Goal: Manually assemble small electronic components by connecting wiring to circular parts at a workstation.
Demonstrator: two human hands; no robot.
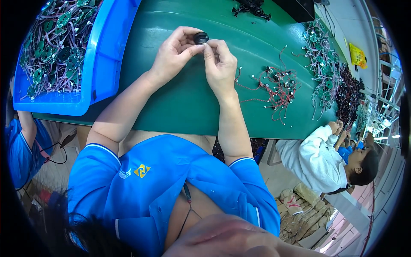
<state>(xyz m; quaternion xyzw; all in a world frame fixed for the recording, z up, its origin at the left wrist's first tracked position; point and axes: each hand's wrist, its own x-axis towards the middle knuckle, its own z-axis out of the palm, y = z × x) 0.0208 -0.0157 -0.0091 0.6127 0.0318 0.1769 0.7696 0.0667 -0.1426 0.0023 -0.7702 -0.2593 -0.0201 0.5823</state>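
Observation:
Both my hands meet over the green table (171, 113), holding a small round black part (201, 38) between them. Its exact kind I cannot tell. My left hand (177, 49) pinches it from the left, thumb and fingers closed. From the right, the thumb and forefinger of my right hand (219, 64) press at its lower edge. The fingers partly hide its underside. Right of my right hand lies a loose tangle of red-and-black twisted wires (280, 88) with small round metallic parts on the ends.
At the left stands a blue bin (105, 55) full of green circuit boards with wires (60, 51). More wired boards (323, 60) and dark parts (349, 94) are heaped at the right. Black pieces (252, 8) lie at the far edge. A co-worker in a white top (314, 156) sits at right.

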